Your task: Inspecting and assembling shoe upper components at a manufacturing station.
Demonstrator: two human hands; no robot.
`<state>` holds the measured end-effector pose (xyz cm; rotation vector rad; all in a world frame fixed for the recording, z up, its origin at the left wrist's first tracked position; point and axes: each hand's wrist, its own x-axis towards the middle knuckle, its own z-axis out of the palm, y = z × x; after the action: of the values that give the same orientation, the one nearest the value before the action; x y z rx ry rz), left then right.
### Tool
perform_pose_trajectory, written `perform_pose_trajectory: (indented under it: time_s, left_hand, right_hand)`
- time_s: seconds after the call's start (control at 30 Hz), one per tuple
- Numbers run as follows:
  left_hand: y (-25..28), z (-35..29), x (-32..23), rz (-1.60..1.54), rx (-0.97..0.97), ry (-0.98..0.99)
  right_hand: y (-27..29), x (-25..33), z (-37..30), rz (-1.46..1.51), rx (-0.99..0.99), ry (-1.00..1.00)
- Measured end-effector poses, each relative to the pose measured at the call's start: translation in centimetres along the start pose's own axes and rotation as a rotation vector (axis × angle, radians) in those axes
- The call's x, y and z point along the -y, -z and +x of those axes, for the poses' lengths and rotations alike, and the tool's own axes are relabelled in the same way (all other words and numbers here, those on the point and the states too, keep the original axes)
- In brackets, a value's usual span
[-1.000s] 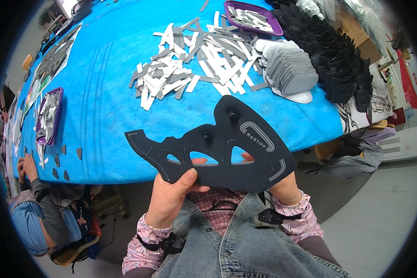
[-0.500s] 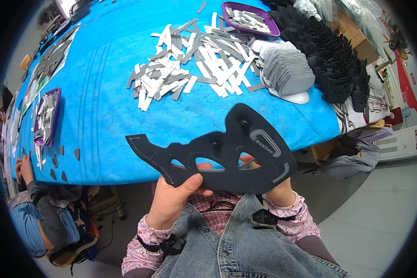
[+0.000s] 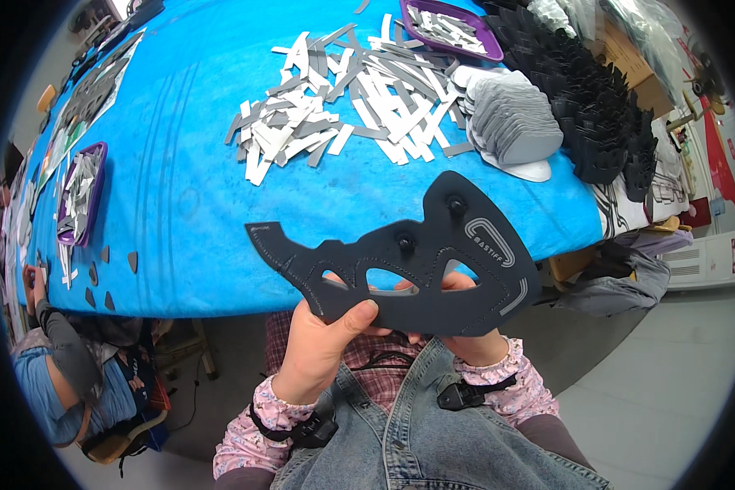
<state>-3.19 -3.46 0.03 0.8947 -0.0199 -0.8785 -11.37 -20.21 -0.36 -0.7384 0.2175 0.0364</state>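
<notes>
A black, flat, stitched panel (image 3: 420, 309) with three cutouts, two round black knobs and grey printed marks is held up in front of me, just past the table's near edge. My left hand (image 3: 312, 347) pinches its lower left edge, thumb on the front face and fingers behind. Under the right part of the panel is my right hand (image 3: 479, 349), gripping it from behind. Some fingertips show through the cutouts; the rest of that hand's fingers are hidden.
A blue-covered table (image 3: 188, 245) bears a heap of white and grey strips (image 3: 302, 122), a purple tray (image 3: 492, 51), stacked grey rounded pieces (image 3: 514, 122) and a black pile (image 3: 604, 122). At left are another purple tray (image 3: 98, 192) and a co-worker's arm (image 3: 65, 347).
Both hands have shifted the panel slightly right and tilted it, so its front face and knobs show more plainly. The grip looks the same.
</notes>
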Motion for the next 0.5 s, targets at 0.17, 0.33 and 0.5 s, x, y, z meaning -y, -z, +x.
perform_pose_trajectory:
  time_s: [0.17,0.33,0.5]
  left_hand:
    - [-0.3,-0.2,0.2,0.036,-0.004,0.008]
    - [-0.6,0.1,0.1,0.015,-0.004,0.015]
    - [-0.6,0.0,-0.4,-0.039,-0.037,0.043]
  right_hand:
    - [1.2,-1.2,-0.6,-0.112,-0.025,0.098]
    - [0.1,-0.9,-0.4,-0.091,-0.024,0.119]
    - [-0.9,-0.2,-0.3,-0.315,-0.062,0.166]
